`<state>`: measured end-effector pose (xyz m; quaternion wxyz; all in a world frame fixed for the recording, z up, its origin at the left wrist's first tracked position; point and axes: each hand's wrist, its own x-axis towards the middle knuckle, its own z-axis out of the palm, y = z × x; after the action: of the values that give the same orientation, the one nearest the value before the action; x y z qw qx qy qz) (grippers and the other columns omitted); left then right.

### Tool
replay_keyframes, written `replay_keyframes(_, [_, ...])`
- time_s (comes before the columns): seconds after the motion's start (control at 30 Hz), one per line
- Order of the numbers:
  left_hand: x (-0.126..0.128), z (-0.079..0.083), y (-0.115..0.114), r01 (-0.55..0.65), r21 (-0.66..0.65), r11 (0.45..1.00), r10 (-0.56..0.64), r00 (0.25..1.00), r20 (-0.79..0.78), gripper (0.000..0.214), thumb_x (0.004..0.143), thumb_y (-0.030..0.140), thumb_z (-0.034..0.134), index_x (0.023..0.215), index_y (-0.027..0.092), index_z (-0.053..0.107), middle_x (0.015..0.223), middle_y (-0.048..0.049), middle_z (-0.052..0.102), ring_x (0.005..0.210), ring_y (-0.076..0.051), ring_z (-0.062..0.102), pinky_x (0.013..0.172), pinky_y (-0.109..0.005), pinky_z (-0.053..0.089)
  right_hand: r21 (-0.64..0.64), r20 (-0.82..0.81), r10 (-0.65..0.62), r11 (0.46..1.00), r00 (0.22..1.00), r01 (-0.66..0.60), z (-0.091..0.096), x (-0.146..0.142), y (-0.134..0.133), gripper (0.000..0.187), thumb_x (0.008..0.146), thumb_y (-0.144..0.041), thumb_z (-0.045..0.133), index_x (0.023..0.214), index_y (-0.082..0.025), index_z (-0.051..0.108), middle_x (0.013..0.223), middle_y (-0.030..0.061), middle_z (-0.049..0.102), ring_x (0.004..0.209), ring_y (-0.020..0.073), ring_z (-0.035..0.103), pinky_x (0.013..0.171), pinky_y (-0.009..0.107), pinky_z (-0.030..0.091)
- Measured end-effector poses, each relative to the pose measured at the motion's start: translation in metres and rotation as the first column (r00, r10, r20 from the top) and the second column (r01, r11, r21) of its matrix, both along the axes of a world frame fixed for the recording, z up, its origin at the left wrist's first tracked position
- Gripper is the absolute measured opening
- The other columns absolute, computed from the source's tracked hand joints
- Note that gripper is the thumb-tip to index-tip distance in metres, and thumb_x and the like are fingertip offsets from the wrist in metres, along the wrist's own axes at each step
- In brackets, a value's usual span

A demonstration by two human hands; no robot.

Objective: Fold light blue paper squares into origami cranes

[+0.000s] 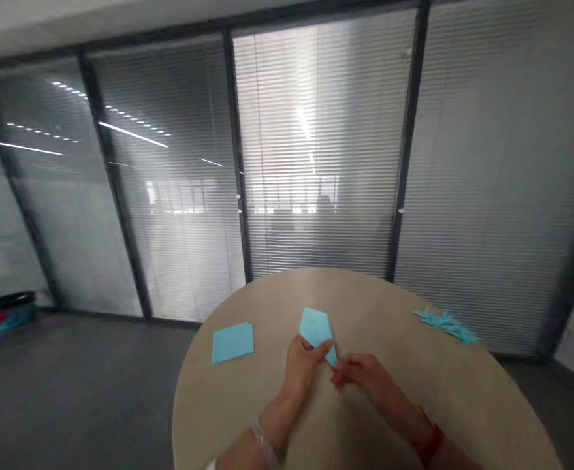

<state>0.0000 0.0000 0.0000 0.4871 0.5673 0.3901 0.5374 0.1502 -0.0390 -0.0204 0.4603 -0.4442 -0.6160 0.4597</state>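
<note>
**Item 1:** left hand (302,367), bare, a clear band at the wrist (265,445). Thumb lies across the lower part of the folded light-blue paper (316,333), with the fingers closed on it from beneath.

**Item 2:** right hand (360,375), bare, a red band at the wrist (430,437). Fingertips (338,373) sit at the paper's lower point; whether they pinch it or only touch it cannot be told from here.

**Hands:** close together, just beside each other, both at the same paper, held low over the counter near its front edge.

**Item 3:** the folded light-blue paper, a kite-like shape with its narrow point downward, tilted and raised slightly above the surface.

**Item 4:** square light-blue paper sheet (232,342), lying flat on the round, pale wood-toned counter (394,307), to the left of the hands.

**Item 5:** loose heap of light-blue paper scraps (446,325), near the counter's far right edge, well apart from the hands.

**Surroundings:** grey floor (81,385); glass partition with slatted blinds (320,150) behind the counter.
</note>
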Motion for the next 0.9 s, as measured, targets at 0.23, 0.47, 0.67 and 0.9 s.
replay_keyframes(0.23, [0.0006,-0.0023,-0.0007,-0.037,-0.051,0.998,0.041,0.995,0.087,0.025,0.059,0.031,0.076,0.062,0.015,0.056,0.054,0.0012,0.058,0.047,-0.010,0.048,0.048,-0.021,0.037,-0.029,-0.061,0.003,1.000,0.998,-0.005,-0.0021,-0.0021,0.0009,0.041,0.070,-0.057,0.063,0.066,-0.017,0.069,0.067,0.0058,0.071,0.066,0.0218,0.066,0.071,0.035,0.049])
replay_keyframes(0.47, [0.0048,-0.0038,-0.0046,0.069,-0.039,0.997,-0.064,0.992,0.106,0.029,0.053,0.029,0.082,0.067,0.013,0.061,0.061,-0.0022,0.064,0.053,-0.012,0.054,0.054,-0.023,0.044,-0.014,-0.051,-0.048,0.999,0.998,0.047,0.0018,-0.0047,-0.0024,0.044,0.071,-0.058,0.062,0.065,-0.015,0.068,0.065,0.0067,0.071,0.063,0.0209,0.065,0.069,0.033,0.048])
replay_keyframes(0.67, [0.0040,-0.0003,-0.0061,0.066,-0.049,0.997,-0.062,0.995,0.079,0.026,0.055,0.029,0.081,0.059,0.014,0.060,0.057,-0.0009,0.061,0.050,-0.011,0.051,0.052,-0.022,0.041,-0.024,-0.043,-0.062,0.998,0.997,0.061,0.0002,-0.0047,-0.0007,0.042,0.070,-0.056,0.065,0.066,-0.015,0.068,0.064,0.0064,0.071,0.061,0.0199,0.065,0.066,0.032,0.048])
replay_keyframes(0.9, [-0.0014,0.0061,-0.0061,0.009,-0.074,0.997,-0.003,0.996,0.085,0.032,0.053,0.034,0.082,0.055,0.014,0.057,0.053,0.0014,0.056,0.048,-0.009,0.046,0.049,-0.021,0.037,-0.045,-0.069,-0.047,0.998,0.997,0.044,-0.0026,-0.0033,0.0004,0.036,0.070,-0.051,0.066,0.066,-0.016,0.067,0.064,0.0055,0.071,0.061,0.0195,0.065,0.066,0.031,0.048])
